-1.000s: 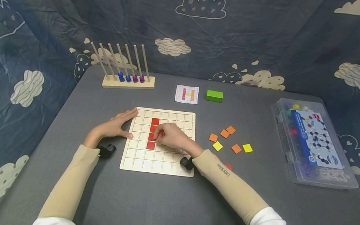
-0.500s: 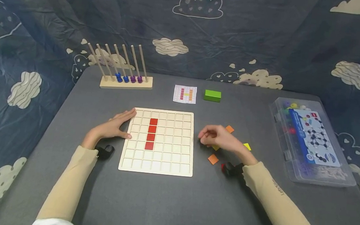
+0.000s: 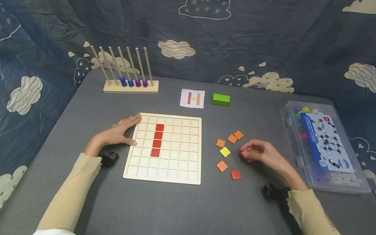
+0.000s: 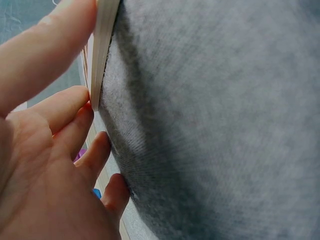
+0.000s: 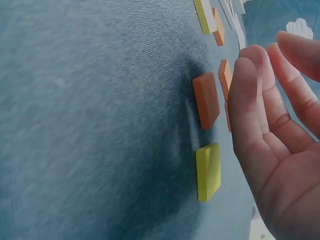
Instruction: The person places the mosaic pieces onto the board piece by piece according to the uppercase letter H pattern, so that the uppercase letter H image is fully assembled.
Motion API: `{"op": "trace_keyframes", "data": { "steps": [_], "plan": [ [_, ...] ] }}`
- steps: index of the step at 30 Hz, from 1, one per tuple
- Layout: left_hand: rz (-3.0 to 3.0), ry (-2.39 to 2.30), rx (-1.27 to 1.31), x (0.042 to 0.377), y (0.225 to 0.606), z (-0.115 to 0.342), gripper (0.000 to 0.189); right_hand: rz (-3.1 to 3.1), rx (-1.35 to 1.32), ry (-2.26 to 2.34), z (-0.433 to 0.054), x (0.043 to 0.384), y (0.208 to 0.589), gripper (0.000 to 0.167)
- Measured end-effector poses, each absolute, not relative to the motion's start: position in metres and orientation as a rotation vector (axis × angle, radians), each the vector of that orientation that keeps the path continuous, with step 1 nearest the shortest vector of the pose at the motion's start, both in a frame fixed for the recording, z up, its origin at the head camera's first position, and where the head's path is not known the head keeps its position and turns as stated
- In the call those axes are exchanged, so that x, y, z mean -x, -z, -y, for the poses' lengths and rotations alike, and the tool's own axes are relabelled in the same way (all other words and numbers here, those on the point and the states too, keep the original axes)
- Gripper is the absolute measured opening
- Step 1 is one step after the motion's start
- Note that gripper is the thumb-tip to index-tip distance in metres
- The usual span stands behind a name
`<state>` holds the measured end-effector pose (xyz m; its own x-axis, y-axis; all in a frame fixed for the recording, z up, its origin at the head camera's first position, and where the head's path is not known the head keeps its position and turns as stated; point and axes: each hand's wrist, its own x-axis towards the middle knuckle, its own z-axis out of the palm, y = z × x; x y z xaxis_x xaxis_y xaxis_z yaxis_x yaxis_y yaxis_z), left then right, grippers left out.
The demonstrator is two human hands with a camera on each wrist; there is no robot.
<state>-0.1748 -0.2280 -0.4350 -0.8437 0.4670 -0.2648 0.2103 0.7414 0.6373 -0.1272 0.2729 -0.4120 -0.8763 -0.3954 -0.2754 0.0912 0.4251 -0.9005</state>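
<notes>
A pale wooden grid board lies mid-table with a column of several red tiles in its cells. My left hand rests at the board's left edge, fingers spread and straight; thumb and fingertips touch the rim in the left wrist view. My right hand hovers low over the loose tiles on the right, fingers loosely bent and holding nothing. Just below it in the right wrist view are an orange tile and a yellow tile, both hidden by the hand in the head view.
Left of my right hand lie several orange tiles, a yellow tile and a red tile. Behind the board stand a peg rack, a pattern card and a green block. A clear plastic case sits far right.
My right hand has left the red column on the board and moved right across to the loose tiles, uncovering the column. My left hand has stayed at the board's edge.
</notes>
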Motion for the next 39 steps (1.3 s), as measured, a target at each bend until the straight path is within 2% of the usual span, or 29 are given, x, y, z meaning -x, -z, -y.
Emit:
{"op": "trace_keyframes", "data": {
  "steps": [11, 25, 30, 39],
  "plan": [
    [-2.529, -0.852, -0.503, 0.175, 0.435, 0.228, 0.097, -2.167, 0.409, 1.460, -0.271, 0.113, 0.422, 0.024],
    [-2.532, -0.856, -0.512, 0.175, 0.435, 0.228, 0.097, -2.397, 0.573, 1.143, -0.253, 0.095, 0.429, 0.027],
    [-2.530, -0.862, -0.511, 0.175, 0.436, 0.228, 0.097, -2.395, 0.580, 1.112, -0.253, 0.098, 0.428, 0.029],
    [-2.534, -0.857, -0.499, 0.175, 0.435, 0.227, 0.097, -2.153, 0.565, 1.327, -0.248, 0.114, 0.415, 0.016]
  ]
}}
